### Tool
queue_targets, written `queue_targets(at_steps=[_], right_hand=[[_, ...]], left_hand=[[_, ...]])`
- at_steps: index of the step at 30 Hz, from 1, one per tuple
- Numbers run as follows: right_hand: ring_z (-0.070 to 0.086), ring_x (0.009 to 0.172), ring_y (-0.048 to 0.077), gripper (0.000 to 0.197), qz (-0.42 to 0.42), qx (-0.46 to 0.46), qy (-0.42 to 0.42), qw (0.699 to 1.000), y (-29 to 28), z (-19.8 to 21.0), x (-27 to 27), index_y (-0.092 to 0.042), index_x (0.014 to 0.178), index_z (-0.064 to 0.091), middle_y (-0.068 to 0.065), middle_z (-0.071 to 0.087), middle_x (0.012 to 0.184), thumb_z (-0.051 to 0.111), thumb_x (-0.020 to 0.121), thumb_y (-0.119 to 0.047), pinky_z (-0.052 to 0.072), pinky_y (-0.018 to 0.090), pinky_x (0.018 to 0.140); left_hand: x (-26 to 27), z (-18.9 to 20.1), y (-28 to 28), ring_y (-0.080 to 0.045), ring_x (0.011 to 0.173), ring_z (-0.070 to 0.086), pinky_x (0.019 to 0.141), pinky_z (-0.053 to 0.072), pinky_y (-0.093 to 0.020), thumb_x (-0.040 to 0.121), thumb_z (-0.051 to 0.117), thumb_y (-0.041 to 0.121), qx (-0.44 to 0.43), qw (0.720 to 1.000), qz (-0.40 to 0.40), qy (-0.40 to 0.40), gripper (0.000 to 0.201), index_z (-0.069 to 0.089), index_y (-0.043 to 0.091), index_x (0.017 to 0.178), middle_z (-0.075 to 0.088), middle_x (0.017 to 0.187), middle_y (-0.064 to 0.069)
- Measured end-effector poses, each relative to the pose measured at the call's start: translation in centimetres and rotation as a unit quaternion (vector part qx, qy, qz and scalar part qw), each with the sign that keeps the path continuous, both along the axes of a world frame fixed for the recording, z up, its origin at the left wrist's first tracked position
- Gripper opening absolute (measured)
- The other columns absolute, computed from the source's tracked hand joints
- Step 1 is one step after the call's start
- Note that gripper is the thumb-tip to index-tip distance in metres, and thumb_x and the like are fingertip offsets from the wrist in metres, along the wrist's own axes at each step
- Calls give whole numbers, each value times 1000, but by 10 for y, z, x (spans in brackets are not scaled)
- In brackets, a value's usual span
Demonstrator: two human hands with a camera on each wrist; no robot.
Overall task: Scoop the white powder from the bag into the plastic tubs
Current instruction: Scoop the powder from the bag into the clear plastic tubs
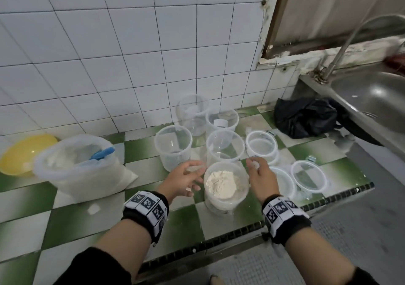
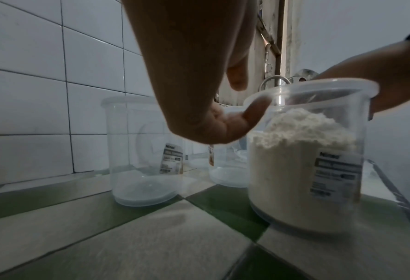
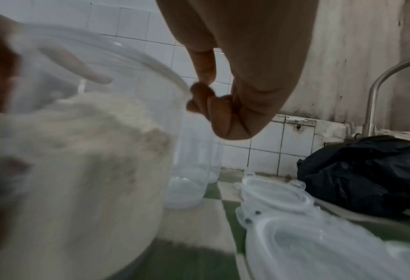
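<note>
A clear plastic tub (image 1: 225,199) heaped with white powder stands on the green-and-white checked counter between my hands. My left hand (image 1: 194,180) hovers at its left side with relaxed, spread fingers (image 2: 256,111) close to the tub wall (image 2: 302,170). My right hand (image 1: 254,166) is at the tub's right rim (image 3: 151,62), its fingers (image 3: 200,92) curled in and holding nothing I can see. The open powder bag (image 1: 76,170) sits at the left with a blue scoop (image 1: 103,153) resting in it. Several empty tubs (image 1: 173,146) stand behind.
Clear lids (image 1: 309,176) lie to the right of the filled tub. A yellow bowl (image 1: 22,155) sits far left by the tiled wall. A black plastic bag (image 1: 306,118) lies beside the steel sink (image 1: 372,100) at the right. The counter edge (image 1: 219,247) runs below my wrists.
</note>
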State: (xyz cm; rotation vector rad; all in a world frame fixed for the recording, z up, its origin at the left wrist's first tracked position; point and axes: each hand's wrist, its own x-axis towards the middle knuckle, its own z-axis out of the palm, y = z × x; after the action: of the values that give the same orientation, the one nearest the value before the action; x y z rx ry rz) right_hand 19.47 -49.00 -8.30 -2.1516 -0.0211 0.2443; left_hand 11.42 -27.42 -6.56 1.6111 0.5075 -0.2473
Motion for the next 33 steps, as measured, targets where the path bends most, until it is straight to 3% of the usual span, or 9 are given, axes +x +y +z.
queue_targets(at_steps=[2,5,7,11,14,21,25,29,33], right_hand=[[64,92,25,47,13,-1,11,1000,6,6,23,-27,135,39,9,66,108,41,94,-49,52,42,84],[64,69,21,55,50,8,59,997,19,12,50,-28,145,26,11,70,94,43,96,-44,50,29,59],[64,63,22,55,90,2,80,993,25,13,62,-28,147,23,10,70,80,44,97,-37,49,30,57],[59,57,18,47,134,-16,78,988,27,12,74,-27,142,36,8,65,70,41,96,-19,51,30,57],[60,70,18,52,125,-23,37,991,23,16,74,-25,146,33,5,63,73,41,95,-14,48,30,71],[52,64,17,48,115,26,-71,990,11,63,66,-24,140,43,3,56,68,39,94,-9,41,10,52],[53,65,17,46,122,50,-126,983,19,95,56,-24,139,44,1,54,65,42,95,-11,41,5,54],[54,64,13,45,161,93,-157,970,44,126,31,-25,137,46,6,56,67,43,95,-12,52,22,69],[49,50,-1,43,220,99,-149,959,80,143,2,-22,134,51,5,52,61,44,94,-8,40,5,53]], left_hand=[[7,3,1,-16,81,62,65,57,-27,96,59,34,27,999,19,-9,35,55,27,130,65,107,-7],[16,5,0,-15,101,63,81,58,-30,97,57,36,30,999,14,-24,42,47,35,138,59,122,-1],[20,6,-1,-15,109,61,86,55,-29,97,57,37,28,999,9,-26,49,40,39,144,54,125,4],[25,8,-6,-17,115,59,97,51,-35,98,56,37,15,999,10,-28,56,32,40,149,50,126,6],[25,11,-7,-17,114,60,97,51,-34,97,57,38,20,999,15,-36,57,32,41,149,50,126,7],[22,20,-6,-10,111,61,98,52,-35,94,60,41,20,996,29,-83,48,43,46,139,58,126,9],[11,32,-2,-11,107,66,95,54,-35,86,60,52,9,988,70,-138,43,55,44,128,66,122,3],[-9,44,13,-12,110,65,92,55,-35,74,62,75,-2,973,100,-206,67,56,40,130,66,125,5],[-41,57,40,-6,118,59,99,49,-32,66,43,92,31,960,132,-243,85,55,40,132,62,129,15]])
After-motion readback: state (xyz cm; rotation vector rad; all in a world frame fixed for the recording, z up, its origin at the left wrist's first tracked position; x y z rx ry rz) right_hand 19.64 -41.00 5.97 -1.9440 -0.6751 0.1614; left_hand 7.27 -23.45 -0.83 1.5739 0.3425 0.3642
